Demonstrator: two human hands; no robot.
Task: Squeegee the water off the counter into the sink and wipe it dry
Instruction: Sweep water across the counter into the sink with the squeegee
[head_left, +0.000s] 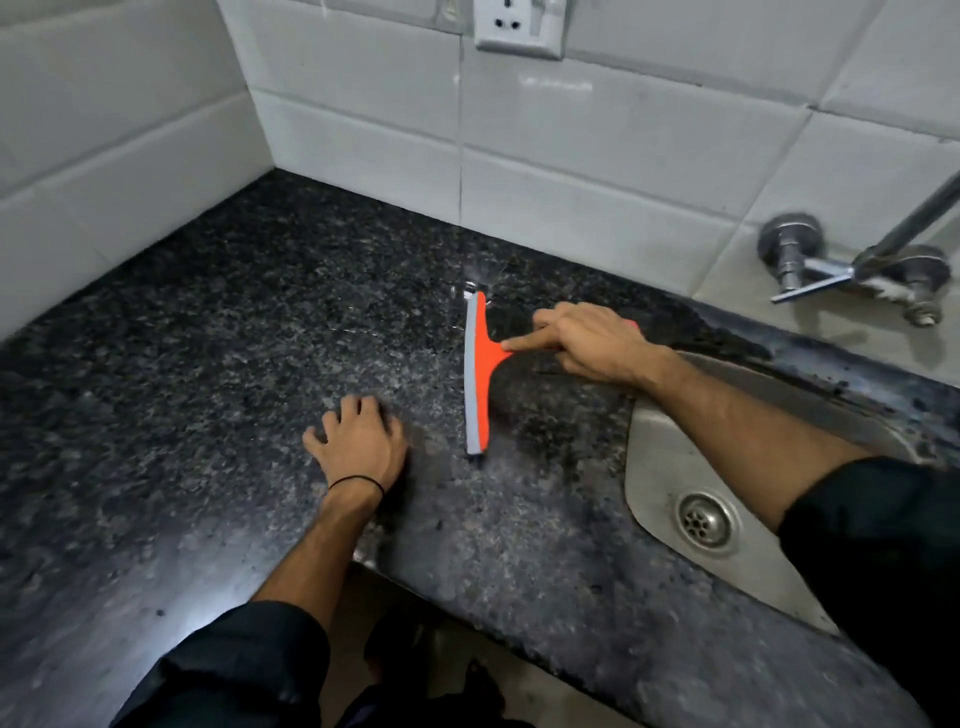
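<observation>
An orange squeegee (482, 374) with a grey rubber blade lies blade-down on the dark speckled granite counter (218, 332), its blade running front to back. My right hand (587, 340) is shut on its handle, forefinger stretched along the neck. A thin streak of water glints on the stone near the blade's far end. My left hand (358, 439) rests flat on the counter, fingers spread, to the left of the blade's near end, holding nothing. The steel sink (670, 467) with its round drain is right of the squeegee, under my right forearm.
White wall tiles (363, 119) close off the back and left of the counter. A socket plate (519, 26) is on the back wall. A chrome wall tap (841, 270) hangs above the sink. The counter's front edge runs diagonally toward the lower right.
</observation>
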